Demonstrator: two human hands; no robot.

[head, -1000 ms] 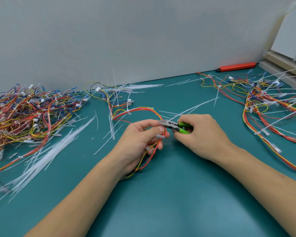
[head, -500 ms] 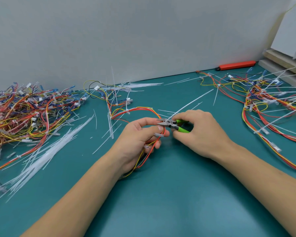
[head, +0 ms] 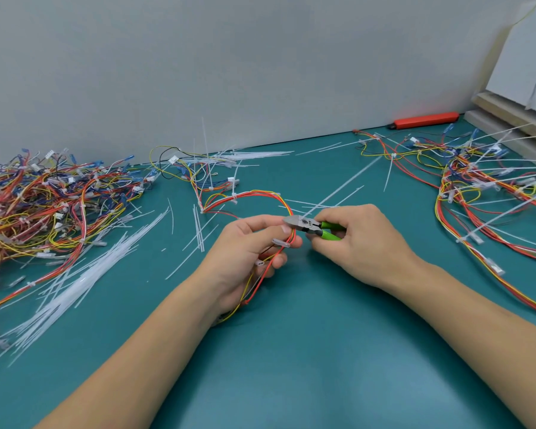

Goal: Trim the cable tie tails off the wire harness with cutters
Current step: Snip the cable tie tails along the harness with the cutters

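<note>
My left hand (head: 245,252) grips a red and yellow wire harness (head: 254,196) that loops from the table's middle down through my palm. My right hand (head: 359,243) grips green-handled cutters (head: 310,226) whose metal jaws sit at the harness right by my left fingertips. A long white cable tie tail (head: 344,185) slants up and to the right from the jaws. Whether the jaws are closed on the tail I cannot tell.
A big pile of harnesses (head: 44,205) lies at the left, with cut white tie tails (head: 84,274) strewn in front of it. More harnesses with long tails (head: 483,187) lie at the right. A red tool (head: 424,120) rests by the wall on the green mat (head: 291,351).
The cutters and both hands shifted slightly up the harness, and the long tie tail now rises from the jaws. The view tilted a little.
</note>
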